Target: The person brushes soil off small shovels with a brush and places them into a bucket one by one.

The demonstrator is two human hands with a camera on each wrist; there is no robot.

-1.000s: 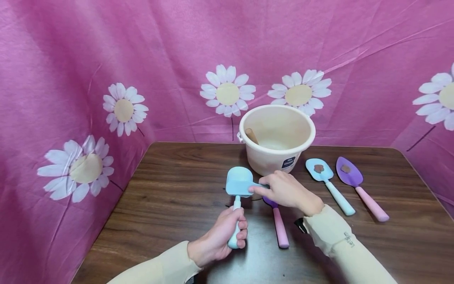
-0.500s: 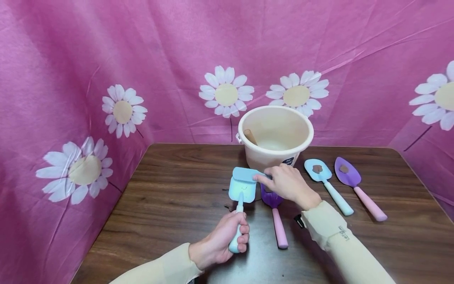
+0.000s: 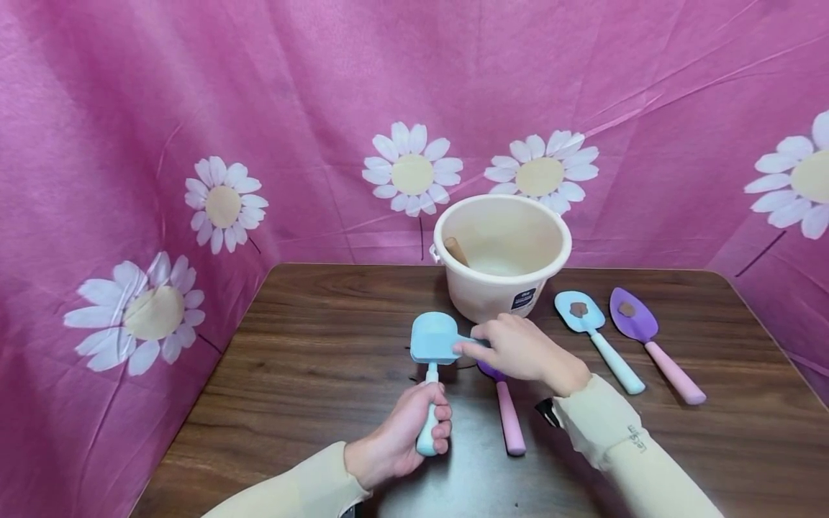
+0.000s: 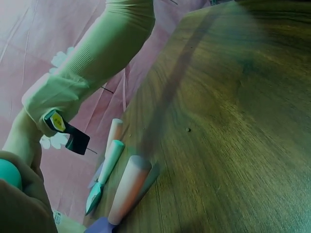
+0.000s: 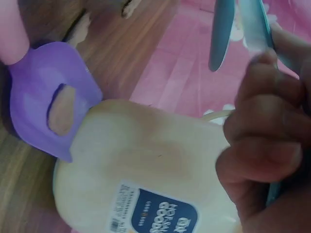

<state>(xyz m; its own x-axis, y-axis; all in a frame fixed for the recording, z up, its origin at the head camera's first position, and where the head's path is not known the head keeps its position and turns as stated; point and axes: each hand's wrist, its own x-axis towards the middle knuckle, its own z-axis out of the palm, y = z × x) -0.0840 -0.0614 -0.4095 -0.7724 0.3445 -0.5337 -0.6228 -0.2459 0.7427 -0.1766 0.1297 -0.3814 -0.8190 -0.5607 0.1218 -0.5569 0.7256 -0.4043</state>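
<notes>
My left hand (image 3: 404, 435) grips the pale handle of a light-blue toy shovel (image 3: 432, 324), its blade pointing away from me above the table. In my right hand (image 3: 521, 350) is a blue flat-bladed spatula (image 3: 437, 350), held from the side with the index finger along it. Its blade overlaps the near part of the shovel's blade; whether they touch I cannot tell. Below the right hand lies a purple shovel with a pink handle (image 3: 511, 421), its blade mostly hidden in the head view. The right wrist view shows that purple blade (image 5: 34, 102) beside the bucket, with a brown patch on it.
A cream bucket (image 3: 463, 288) stands at the back with a brown wooden stick (image 3: 456, 250) inside. To the right lie a light-blue shovel (image 3: 612, 360) and a purple shovel (image 3: 637, 316), each with a brown lump on its blade. Pink flowered cloth (image 3: 324, 108) hangs behind the table.
The spatula slid toward the far edge of the shovel's blade, then came back to its near part. My right hand moved with it; the left hand keeps its hold, the shovel tilting slightly.
</notes>
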